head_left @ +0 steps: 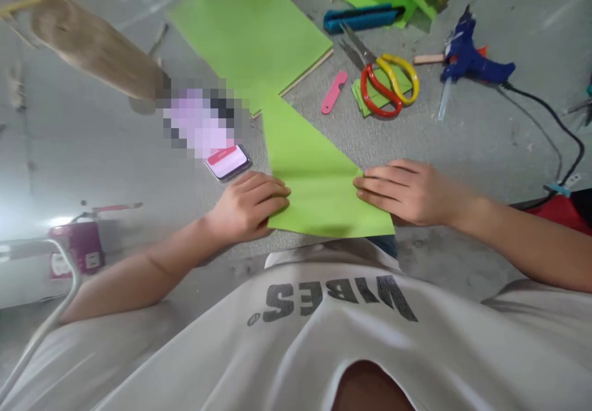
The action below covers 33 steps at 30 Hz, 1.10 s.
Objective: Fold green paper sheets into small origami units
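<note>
A bright green sheet of paper [324, 198] lies in front of me at the edge of the grey table, its slanted upper side running down to the right. My left hand [252, 204] grips its left edge, fingers on top and thumb hidden. On the opposite edge, my right hand [404, 190] holds the paper the same way. A larger green sheet [259, 29] is just beyond, touching or overlapping the upper tip of the held paper; I cannot tell which. Beyond my left fingers lies a phone [229, 161] with a lit screen, partly blurred out.
Scissors [382, 100] with red and yellow handles rest on small green scraps. Around them are a pink folding tool [333, 92], a blue cutter knife [363, 18] and a blue glue gun [476, 56] with a black cord. A wooden piece [97, 47] lies at the left.
</note>
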### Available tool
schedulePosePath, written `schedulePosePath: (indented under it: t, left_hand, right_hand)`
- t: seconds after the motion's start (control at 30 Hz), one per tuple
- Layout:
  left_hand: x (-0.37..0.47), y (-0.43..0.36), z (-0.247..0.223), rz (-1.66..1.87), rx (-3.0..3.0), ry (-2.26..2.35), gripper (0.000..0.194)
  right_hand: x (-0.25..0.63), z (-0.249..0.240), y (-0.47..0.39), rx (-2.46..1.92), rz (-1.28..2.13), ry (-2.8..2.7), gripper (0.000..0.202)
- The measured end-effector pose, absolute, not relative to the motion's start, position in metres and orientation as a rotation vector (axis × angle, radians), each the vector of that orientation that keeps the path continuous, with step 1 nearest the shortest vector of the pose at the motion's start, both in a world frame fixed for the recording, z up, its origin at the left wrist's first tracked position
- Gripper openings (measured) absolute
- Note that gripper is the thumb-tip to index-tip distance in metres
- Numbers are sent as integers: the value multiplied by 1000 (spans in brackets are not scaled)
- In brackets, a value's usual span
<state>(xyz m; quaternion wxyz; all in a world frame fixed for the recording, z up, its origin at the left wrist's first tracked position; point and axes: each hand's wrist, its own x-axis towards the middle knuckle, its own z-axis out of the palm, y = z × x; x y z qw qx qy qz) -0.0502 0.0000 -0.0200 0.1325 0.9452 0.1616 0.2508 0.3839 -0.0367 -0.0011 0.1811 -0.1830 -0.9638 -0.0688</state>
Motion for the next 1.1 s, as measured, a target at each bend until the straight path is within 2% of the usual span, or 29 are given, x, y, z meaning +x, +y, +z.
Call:
schedulePosePath:
  t: [0.1, 0.2, 0.27, 0.33, 0.47, 0.57, 0.63, 0.73, 0.9, 1.1]
  left_hand:
    - [-47, -4, -18, 788, 2672, 500, 5]
    - [-44, -11, -13, 770, 2541, 743, 10]
    - [-42, -15, -14, 755, 2444, 949, 22]
    - [-40, -16, -19, 762, 2358, 1137, 31]
    - [-32, -11, -37, 808, 2329, 1367, 23]
    - [-29, -6, -46, 863, 2361, 1397, 28]
    - [-30, -4, -47, 876, 2370, 1419, 29]
    - [-33, -2, -43, 828, 2337, 1427, 21]
    - [-37, 0, -34, 793, 2339, 1415, 54]
    - [-29, -11, -25, 773, 2316, 1436, 57]
  right_hand:
    - [391, 2, -46, -673, 98, -2781, 40]
    - [390, 2, -52, -846, 336, -2577, 24]
    - [384, -3, -56, -998, 384, -2395, 13]
    - [377, -9, -60, -1188, 387, -2247, 20]
    - [365, -23, -67, -1443, 369, -2040, 48]
    - [359, -28, -67, -1501, 371, -1957, 56]
    - [355, -29, -67, -1529, 359, -1917, 56]
    - [349, -30, -66, -1567, 341, -1871, 52]
    - [341, -31, -69, -1621, 344, -1802, 44]
    - [340, -34, -73, -1648, 194, -1706, 36]
